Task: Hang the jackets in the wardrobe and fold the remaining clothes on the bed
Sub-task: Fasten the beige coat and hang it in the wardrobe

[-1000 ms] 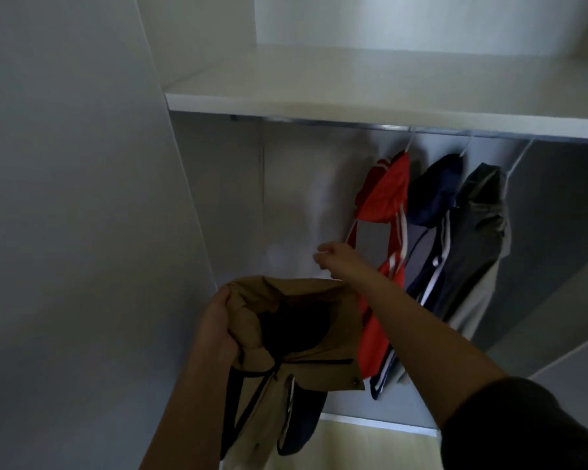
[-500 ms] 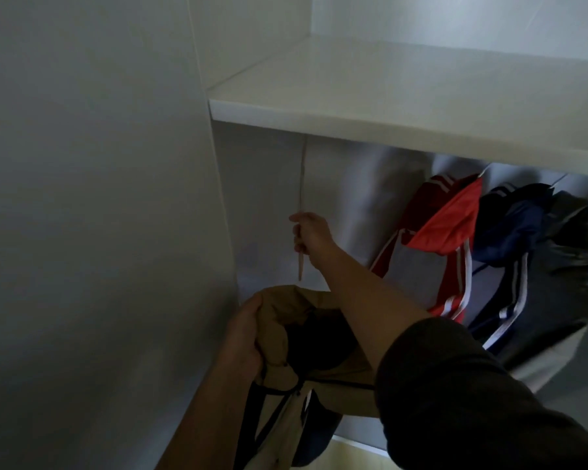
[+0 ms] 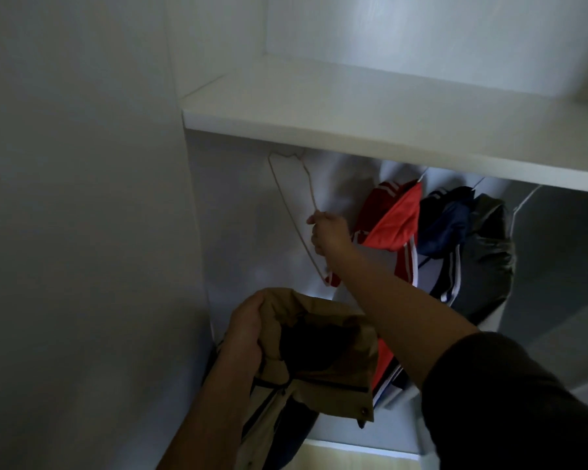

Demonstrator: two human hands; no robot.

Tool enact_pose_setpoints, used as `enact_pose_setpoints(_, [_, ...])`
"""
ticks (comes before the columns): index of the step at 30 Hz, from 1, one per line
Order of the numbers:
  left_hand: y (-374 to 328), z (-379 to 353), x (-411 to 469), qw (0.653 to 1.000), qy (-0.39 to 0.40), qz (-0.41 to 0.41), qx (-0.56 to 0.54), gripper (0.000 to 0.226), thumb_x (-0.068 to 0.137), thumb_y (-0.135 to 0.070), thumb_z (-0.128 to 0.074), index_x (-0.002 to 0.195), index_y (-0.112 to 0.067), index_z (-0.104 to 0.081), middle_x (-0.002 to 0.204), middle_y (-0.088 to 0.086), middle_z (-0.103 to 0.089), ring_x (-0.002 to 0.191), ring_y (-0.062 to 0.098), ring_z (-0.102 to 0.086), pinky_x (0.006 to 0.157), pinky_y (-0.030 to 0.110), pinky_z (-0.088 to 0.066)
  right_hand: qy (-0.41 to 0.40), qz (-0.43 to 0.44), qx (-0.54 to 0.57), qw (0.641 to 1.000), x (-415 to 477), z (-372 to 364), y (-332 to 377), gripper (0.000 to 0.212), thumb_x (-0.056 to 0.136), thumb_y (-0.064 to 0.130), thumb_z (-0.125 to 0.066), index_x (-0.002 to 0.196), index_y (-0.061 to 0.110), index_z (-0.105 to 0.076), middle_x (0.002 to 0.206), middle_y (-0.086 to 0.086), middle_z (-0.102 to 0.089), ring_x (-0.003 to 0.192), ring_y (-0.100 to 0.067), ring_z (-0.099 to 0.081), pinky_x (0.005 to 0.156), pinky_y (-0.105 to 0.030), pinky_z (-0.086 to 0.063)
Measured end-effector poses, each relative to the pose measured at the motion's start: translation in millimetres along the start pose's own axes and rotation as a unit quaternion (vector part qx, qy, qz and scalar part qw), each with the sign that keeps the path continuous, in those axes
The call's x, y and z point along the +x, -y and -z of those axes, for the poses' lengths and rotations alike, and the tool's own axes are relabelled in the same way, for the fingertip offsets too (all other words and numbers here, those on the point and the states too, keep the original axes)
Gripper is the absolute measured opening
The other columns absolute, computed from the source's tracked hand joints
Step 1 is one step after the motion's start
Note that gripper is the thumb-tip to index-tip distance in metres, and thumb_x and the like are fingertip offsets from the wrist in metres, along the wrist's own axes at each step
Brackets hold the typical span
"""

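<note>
While our left hand (image 3: 248, 329) grips the bunched collar of the tan jacket (image 3: 323, 361) at 6 o'clock, holding it gathered with the neck opening facing up, our right hand (image 3: 328, 237) near the centre closes round one arm of a thin wire hanger (image 3: 291, 218). We judge the hanger is wanted for this jacket, which hangs from our fist, not yet in the wardrobe. The hanger tilts, its hook up at 11 o'clock under the front edge of the white shelf (image 3: 387, 117); the shelf hides the rail, so we cannot tell if the hook is on it. At 3 o'clock a red jacket (image 3: 394, 218), a navy one (image 3: 445, 225) and a dark grey one (image 3: 489, 252) hang packed together, the red just beside our right wrist. Open room lies between the red jacket and the wardrobe side panel (image 3: 82, 232) at 9 o'clock; the shelf edge sits low over it.
</note>
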State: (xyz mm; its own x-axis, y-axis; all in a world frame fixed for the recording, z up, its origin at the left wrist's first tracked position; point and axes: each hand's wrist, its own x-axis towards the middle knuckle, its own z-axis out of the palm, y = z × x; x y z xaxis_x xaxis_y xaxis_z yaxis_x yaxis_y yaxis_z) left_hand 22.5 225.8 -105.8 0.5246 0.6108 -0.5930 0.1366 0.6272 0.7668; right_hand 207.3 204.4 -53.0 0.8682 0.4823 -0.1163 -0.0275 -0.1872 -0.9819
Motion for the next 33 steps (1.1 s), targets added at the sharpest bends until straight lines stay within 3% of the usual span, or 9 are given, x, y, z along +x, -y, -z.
enact_pose_setpoints(3, [5.7, -11.3, -5.5, 1.000, 0.014, -0.022, -0.002, 0.020, 0.098, -0.023, -0.048, 0.092, -0.010, -0.062, 0.116, 0.011, -0.061, 0.088, 0.028, -0.062, 0.078, 0.036, -0.049, 0.003, 0.002, -0.004, 1.000, -32.7, 24.5, -13.7, 0.032, 0.097, 0.014, -0.043, 0.068, 0.015, -0.055, 0.047, 0.003, -0.039, 0.029, -0.001, -0.034, 0.035, -0.016, -0.026])
enact_pose_setpoints(6, [15.6, -17.4, -13.5, 1.000, -0.008, -0.025, -0.013, 0.037, 0.102, -0.016, -0.039, 0.129, 0.007, -0.050, 0.135, 0.027, -0.049, 0.119, 0.036, -0.050, 0.094, 0.035, -0.039, 0.001, 0.007, -0.017, 1.000, -74.5, 52.1, -36.9, 0.035, 0.095, 0.012, -0.046, 0.061, 0.017, -0.055, 0.038, 0.011, -0.042, 0.034, 0.000, -0.037, 0.042, -0.022, -0.028])
enact_pose_setpoints(8, [23.0, -18.6, -26.1, 0.999, 0.021, -0.030, 0.017, 0.039, 0.101, -0.016, -0.042, 0.132, 0.009, -0.047, 0.135, 0.029, -0.048, 0.118, 0.034, -0.050, 0.101, 0.038, -0.037, 0.004, -0.001, -0.015, 1.000, -105.4, 75.7, -52.8, 0.037, 0.096, 0.014, -0.047, 0.060, 0.017, -0.053, 0.036, 0.012, -0.041, 0.035, -0.001, -0.038, 0.040, -0.019, -0.029])
enact_pose_setpoints(14, [61.5, -39.8, -73.0, 0.993, 0.064, -0.032, 0.099, 0.038, 0.102, -0.016, -0.042, 0.131, 0.007, -0.049, 0.137, 0.026, -0.049, 0.115, 0.036, -0.053, 0.109, 0.043, -0.035, -0.009, 0.018, -0.037, 0.999, -219.3, 165.3, -92.5, 0.045, 0.098, 0.018, -0.051, 0.053, 0.022, -0.052, 0.043, 0.011, -0.039, 0.042, -0.002, -0.037, 0.049, -0.020, -0.031])
enact_pose_setpoints(18, [83.5, -58.8, -121.1, 0.978, 0.089, -0.071, 0.175, 0.040, 0.098, -0.019, -0.046, 0.130, 0.004, -0.051, 0.127, 0.021, -0.057, 0.104, 0.032, -0.056, 0.094, 0.045, -0.044, -0.031, 0.041, -0.028, 0.998, -304.2, 226.8, -101.2, 0.036, 0.097, 0.019, -0.053, 0.061, 0.018, -0.052, 0.045, 0.011, -0.041, 0.043, 0.000, -0.039, 0.048, -0.017, -0.033])
enact_pose_setpoints(23, [105.6, -86.2, -171.6, 0.978, 0.125, -0.086, 0.144, 0.034, 0.097, -0.021, -0.051, 0.120, 0.002, -0.059, 0.105, 0.015, -0.063, 0.092, 0.026, -0.056, 0.100, 0.041, -0.044, 0.002, 0.113, 0.037, 0.993, -393.4, 288.6, -107.9, 0.013, 0.096, 0.018, -0.054, 0.084, 0.018, -0.056, 0.058, 0.007, -0.051, 0.048, -0.007, -0.046, 0.047, -0.019, -0.042])
enact_pose_setpoints(25, [115.3, -95.3, -190.9, 0.978, 0.150, -0.076, 0.123, 0.022, 0.097, -0.020, -0.054, 0.102, -0.002, -0.065, 0.094, 0.011, -0.061, 0.083, 0.024, -0.057, 0.101, 0.039, -0.044, -0.044, 0.133, 0.047, 0.989, -402.2, 302.7, -97.7, 0.002, 0.096, 0.017, -0.054, 0.095, 0.017, -0.055, 0.059, 0.005, -0.050, 0.047, -0.008, -0.046, 0.045, -0.019, -0.041])
enact_pose_setpoints(30, [136.7, -115.3, -224.3, 0.970, 0.193, -0.053, 0.137, 0.031, 0.099, -0.017, -0.050, 0.121, 0.003, -0.057, 0.106, 0.014, -0.057, 0.103, 0.030, -0.052, 0.104, 0.039, -0.041, -0.264, 0.116, 0.019, 0.957, -415.5, 337.3, -76.5, 0.035, 0.099, 0.024, -0.047, 0.090, -0.005, -0.065, 0.059, -0.007, -0.038, 0.050, -0.012, -0.036, 0.050, -0.027, -0.030])
enact_pose_setpoints(33, [142.3, -130.1, -236.5, 0.966, 0.208, -0.018, 0.152, 0.020, 0.101, -0.011, -0.044, 0.089, -0.004, -0.059, 0.086, 0.009, -0.051, 0.081, 0.025, -0.049, 0.089, 0.030, -0.044, -0.267, 0.200, 0.086, 0.939, -436.1, 359.3, -55.4, 0.035, 0.102, 0.021, -0.042, 0.080, 0.010, -0.068, 0.052, -0.001, -0.033, 0.041, -0.007, -0.029, 0.040, -0.020, -0.026])
